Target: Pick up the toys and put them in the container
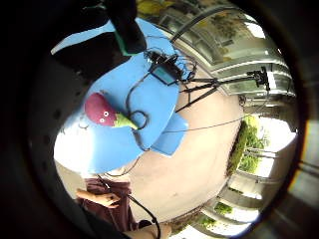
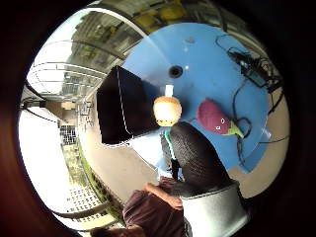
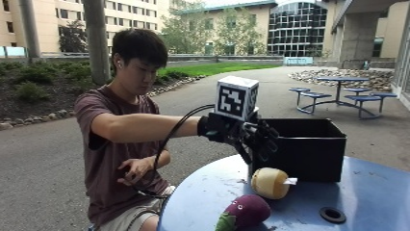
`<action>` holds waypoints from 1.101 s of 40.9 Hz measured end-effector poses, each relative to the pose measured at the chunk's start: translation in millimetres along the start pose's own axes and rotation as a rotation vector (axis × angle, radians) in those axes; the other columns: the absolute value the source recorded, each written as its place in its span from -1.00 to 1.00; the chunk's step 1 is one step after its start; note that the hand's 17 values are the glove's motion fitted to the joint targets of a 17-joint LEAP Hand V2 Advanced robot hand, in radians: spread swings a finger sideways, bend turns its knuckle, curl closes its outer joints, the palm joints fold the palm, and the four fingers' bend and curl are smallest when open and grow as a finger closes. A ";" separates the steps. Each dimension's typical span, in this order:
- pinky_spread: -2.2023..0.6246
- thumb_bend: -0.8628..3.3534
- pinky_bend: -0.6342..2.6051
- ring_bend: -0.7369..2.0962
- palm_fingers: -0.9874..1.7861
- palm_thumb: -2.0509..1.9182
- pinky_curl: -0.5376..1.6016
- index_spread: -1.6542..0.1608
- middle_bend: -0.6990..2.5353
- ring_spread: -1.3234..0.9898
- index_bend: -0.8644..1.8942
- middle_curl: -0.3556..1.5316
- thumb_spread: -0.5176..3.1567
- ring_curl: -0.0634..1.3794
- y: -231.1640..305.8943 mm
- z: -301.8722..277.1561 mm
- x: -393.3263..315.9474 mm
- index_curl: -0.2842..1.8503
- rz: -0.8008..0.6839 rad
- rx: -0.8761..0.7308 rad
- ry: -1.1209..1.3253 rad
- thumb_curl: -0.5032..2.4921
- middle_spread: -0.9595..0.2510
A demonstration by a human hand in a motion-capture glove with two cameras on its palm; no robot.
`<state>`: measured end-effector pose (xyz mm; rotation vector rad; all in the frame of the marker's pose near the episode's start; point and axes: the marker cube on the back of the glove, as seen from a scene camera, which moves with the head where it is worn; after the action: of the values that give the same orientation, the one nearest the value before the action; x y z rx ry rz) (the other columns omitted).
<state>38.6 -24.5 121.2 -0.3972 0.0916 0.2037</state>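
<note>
- So far, judging from the outside view, little of the task looks done: both toys sit on the blue tabletop, and whether the container already holds anything cannot be seen
- Leftmost, the gloved right hand hangs in the air above the tabletop's near edge, fingers loosely curled downward and holding nothing
- Next, the purple eggplant toy lies close to the tabletop's rim, little room on that side
- Just beyond, the round tan toy rests beside the container's wall
- Rightmost, the black container stands open-topped, with bare tabletop further right
</note>
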 end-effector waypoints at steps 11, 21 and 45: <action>0.58 -0.59 0.04 -0.04 -0.36 0.06 -0.14 0.70 -0.44 0.16 -0.33 -0.29 0.00 -0.39 -10.1 183.4 -2.9 -0.64 0.002 -0.219 0.076 -0.42 0.73; 0.35 -0.44 0.12 0.50 0.43 0.35 -0.17 0.69 -0.10 -0.06 -0.41 -0.11 0.05 -0.22 -22.7 228.4 0.5 -0.77 -0.015 0.151 -0.034 -0.34 0.49; 0.32 -0.50 0.08 0.51 0.43 0.38 -0.06 0.59 0.12 -0.08 0.07 0.05 -0.25 -0.12 -57.9 57.0 -27.7 -0.55 -0.072 0.188 -0.130 -0.18 0.26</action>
<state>26.7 -59.3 198.7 -0.1993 -0.0315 0.1483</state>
